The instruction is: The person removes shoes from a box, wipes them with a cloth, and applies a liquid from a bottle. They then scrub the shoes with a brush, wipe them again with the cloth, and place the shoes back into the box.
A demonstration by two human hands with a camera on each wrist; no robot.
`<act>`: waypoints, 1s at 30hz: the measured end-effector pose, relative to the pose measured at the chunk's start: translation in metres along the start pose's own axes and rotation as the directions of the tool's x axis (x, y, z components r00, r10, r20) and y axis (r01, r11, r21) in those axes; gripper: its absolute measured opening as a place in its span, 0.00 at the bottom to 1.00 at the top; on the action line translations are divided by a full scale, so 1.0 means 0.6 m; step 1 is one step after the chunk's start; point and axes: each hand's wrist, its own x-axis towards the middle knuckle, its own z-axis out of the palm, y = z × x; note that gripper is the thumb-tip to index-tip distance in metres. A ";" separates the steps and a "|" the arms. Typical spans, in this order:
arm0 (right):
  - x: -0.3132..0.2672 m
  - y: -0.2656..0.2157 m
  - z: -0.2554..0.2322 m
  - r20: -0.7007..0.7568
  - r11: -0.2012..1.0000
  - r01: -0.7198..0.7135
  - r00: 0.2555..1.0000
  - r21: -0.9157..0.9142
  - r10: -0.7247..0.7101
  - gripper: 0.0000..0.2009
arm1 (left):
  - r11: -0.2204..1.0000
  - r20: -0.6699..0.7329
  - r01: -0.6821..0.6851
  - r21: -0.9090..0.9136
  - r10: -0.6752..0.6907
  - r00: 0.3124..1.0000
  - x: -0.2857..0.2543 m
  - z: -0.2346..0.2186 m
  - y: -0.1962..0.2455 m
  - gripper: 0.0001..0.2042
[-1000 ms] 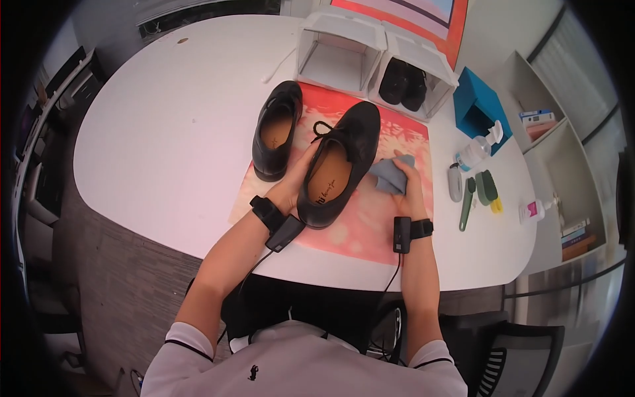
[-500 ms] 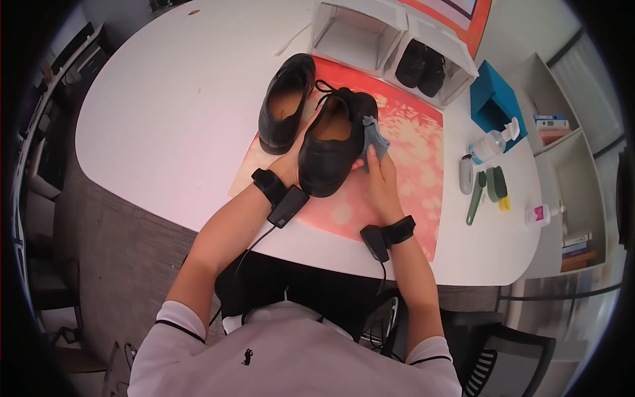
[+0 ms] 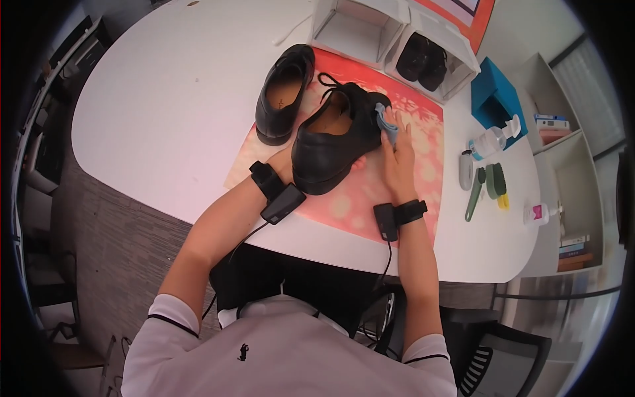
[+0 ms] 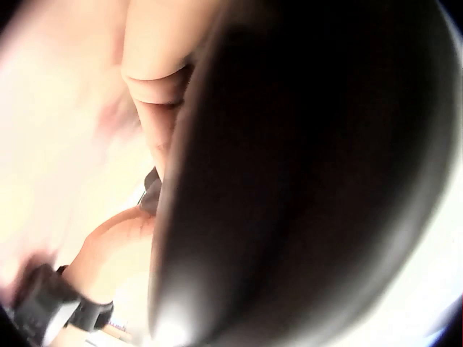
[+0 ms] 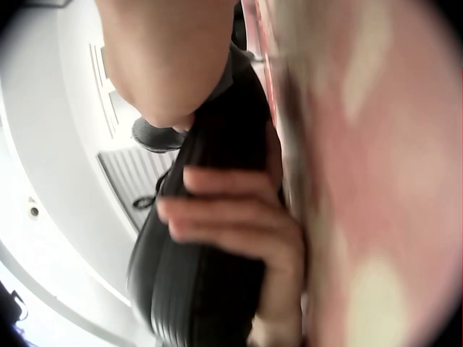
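My left hand [image 3: 283,163] grips a black lace-up leather shoe [image 3: 324,157] from its left side and below, over the patterned mat. Most of that hand is hidden under the shoe; in the right wrist view its fingers [image 5: 224,210] curl round the shoe's side. With my right hand [image 3: 399,162] I hold a grey-blue cloth [image 3: 387,130] against the shoe's toe on the right. The black shoe fills most of the left wrist view. Its mate [image 3: 270,127] stands left of it, at the mat's edge.
The red and pink mat [image 3: 417,198] lies on a white table [image 3: 152,126]. Two white shoe boxes [image 3: 357,30] stand at the back, one holding black shoes [image 3: 421,63]. At right are a blue box [image 3: 493,99], a pump bottle [image 3: 488,142], a green brush [image 3: 475,195] and a small bottle [image 3: 537,213].
My right hand has brought the cloth from the right onto the shoe, then farther forward to the toe. My left hand has tilted and turned the shoe, its toe now pointing more right.
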 end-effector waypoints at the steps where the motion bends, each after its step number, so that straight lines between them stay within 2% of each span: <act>1: 0.004 -0.004 -0.003 -0.002 0.999 -0.036 0.999 0.017 0.036 0.23 | 0.913 0.039 -0.220 0.344 0.221 0.975 0.003 -0.003 -0.002 0.10; 2: 0.005 -0.011 0.001 0.008 0.998 -0.019 1.000 0.065 0.018 0.23 | 0.665 0.148 -0.402 0.630 0.405 0.902 0.009 -0.008 -0.006 0.10; 3: -0.001 -0.022 0.009 0.020 0.994 -0.003 1.000 0.114 0.000 0.23 | 0.300 0.307 -0.508 0.808 0.520 0.797 0.012 -0.011 -0.010 0.11; 4: -0.005 -0.038 0.015 0.033 0.986 0.012 0.999 0.164 -0.017 0.23 | 0.190 0.329 -0.504 0.842 0.559 0.761 0.009 -0.011 0.003 0.12; 5: -0.006 -0.055 0.017 0.048 0.978 0.044 0.997 0.203 -0.055 0.23 | 0.148 0.334 -0.495 0.856 0.573 0.748 0.008 -0.016 0.004 0.13; 7: -0.007 -0.084 0.017 0.078 0.953 0.104 0.988 0.286 -0.131 0.23 | 0.236 0.291 -0.494 0.837 0.573 0.766 0.009 -0.030 -0.002 0.13; 8: -0.007 -0.090 0.016 0.088 0.947 0.122 0.984 0.297 -0.154 0.23 | 0.344 0.249 -0.488 0.802 0.550 0.797 0.008 -0.036 -0.007 0.14; 10: -0.002 -0.078 0.012 0.089 0.979 0.112 0.988 0.173 -0.129 0.23 | 0.600 0.160 -0.450 0.661 0.472 0.867 0.003 -0.040 -0.015 0.15; 11: -0.001 -0.067 0.007 0.087 0.989 0.103 0.990 0.108 -0.113 0.23 | 0.750 0.113 -0.397 0.529 0.402 0.909 0.001 -0.035 -0.014 0.15; 12: -0.001 -0.050 0.002 0.082 0.992 0.041 0.995 0.121 -0.051 0.24 | 0.873 0.069 -0.321 0.368 0.318 0.946 -0.001 -0.028 -0.013 0.16; 14: 0.007 -0.028 -0.003 0.066 0.986 -0.077 0.995 0.147 0.068 0.24 | 0.985 0.032 -0.164 0.059 0.162 0.986 0.000 -0.020 -0.011 0.17; 16: 0.003 -0.036 0.003 0.053 0.975 -0.091 0.995 0.203 0.082 0.24 | 0.980 0.046 -0.051 -0.191 0.060 0.997 -0.001 -0.022 -0.011 0.18; 19: -0.015 -0.088 0.018 0.061 0.929 -0.110 0.994 0.354 0.095 0.24 | 0.909 0.079 0.030 -0.417 0.003 0.997 0.005 -0.034 -0.022 0.19; 21: -0.014 -0.097 0.027 0.043 0.931 0.001 0.999 0.366 -0.018 0.25 | 0.853 0.097 0.070 -0.517 -0.023 0.995 0.013 -0.044 -0.033 0.20; 24: -0.015 -0.098 0.036 0.019 0.928 0.290 0.953 0.235 -0.302 0.28 | 0.779 0.127 0.115 -0.616 -0.045 0.991 0.027 -0.052 -0.052 0.22; 26: -0.017 -0.121 0.036 0.015 0.900 0.393 0.915 0.186 -0.403 0.34 | 0.741 0.139 0.134 -0.658 -0.056 0.989 0.030 -0.053 -0.059 0.23; 29: -0.015 -0.137 0.048 -0.028 0.930 0.359 0.934 0.083 -0.357 0.47 | 0.691 0.146 0.157 -0.706 -0.074 0.986 0.034 -0.053 -0.064 0.25; 30: -0.013 -0.135 0.045 -0.024 0.943 0.317 0.948 0.101 -0.316 0.50 | 0.674 0.149 0.162 -0.720 -0.078 0.986 0.036 -0.053 -0.064 0.26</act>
